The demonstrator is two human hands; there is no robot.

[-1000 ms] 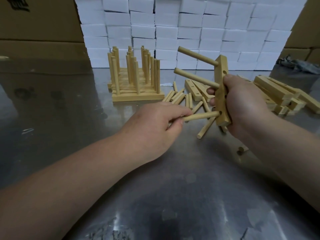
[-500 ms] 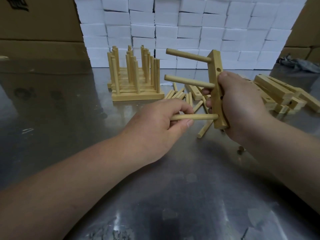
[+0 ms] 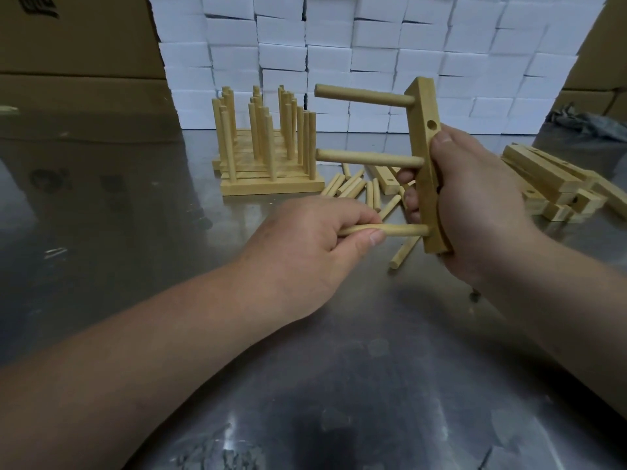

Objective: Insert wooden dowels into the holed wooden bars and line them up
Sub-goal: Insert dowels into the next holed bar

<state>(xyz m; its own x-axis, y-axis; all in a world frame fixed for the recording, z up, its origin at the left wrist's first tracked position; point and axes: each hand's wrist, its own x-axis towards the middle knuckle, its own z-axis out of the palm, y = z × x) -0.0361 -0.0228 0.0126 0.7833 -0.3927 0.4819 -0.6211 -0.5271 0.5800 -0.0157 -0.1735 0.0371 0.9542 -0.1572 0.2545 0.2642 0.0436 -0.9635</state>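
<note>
My right hand point(image 3: 475, 201) grips a holed wooden bar point(image 3: 425, 130), held upright above the table. Two dowels stick out of the bar to the left, the top dowel point(image 3: 363, 96) and the middle dowel point(image 3: 369, 157). My left hand point(image 3: 305, 252) pinches a third dowel point(image 3: 403, 230) whose right end sits in the bar's lowest hole. One empty hole shows on the bar's side face between the top two dowels.
Finished bars with upright dowels point(image 3: 268, 157) stand lined up at the back centre. Loose dowels point(image 3: 353, 189) lie on the metal table point(image 3: 135, 232) behind my hands. A pile of bare bars point(image 3: 556, 184) lies at the right. White boxes point(image 3: 339, 45) form a wall behind.
The third dowel has levelled out and its end has gone into the bar's lowest hole. The bar has turned more upright and shifted slightly left.
</note>
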